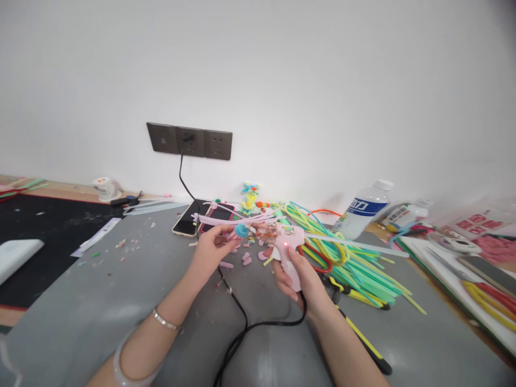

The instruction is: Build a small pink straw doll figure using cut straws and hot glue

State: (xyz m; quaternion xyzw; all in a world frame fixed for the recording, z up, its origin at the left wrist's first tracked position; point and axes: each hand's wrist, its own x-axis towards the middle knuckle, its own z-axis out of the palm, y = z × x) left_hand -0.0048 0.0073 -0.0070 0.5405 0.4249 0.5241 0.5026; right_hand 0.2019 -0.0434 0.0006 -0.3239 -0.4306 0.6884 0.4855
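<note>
My right hand (296,271) is wrapped around the handle of a pink hot glue gun (289,242), whose small red light is lit. A long clear glue stick (355,243) sticks out of its back end. The nozzle points left and meets, or nearly meets, a small blue coiled piece (242,230) that looks like pipe cleaner. My left hand (213,248) pinches this blue piece between thumb and fingers, with a bit of pink beside it. Whether nozzle and piece touch, I cannot tell. From the gun's handle a black cord (278,323) loops down over the grey mat.
Green and yellow pipe cleaners (366,277) lie heaped at right, beside yellow-and-black pliers (358,295). Behind stand a water bottle (360,209) and a small yellow figure (250,199). Two phones (187,219) lie near the wall socket (189,141). Pink scraps (246,259) dot the mat.
</note>
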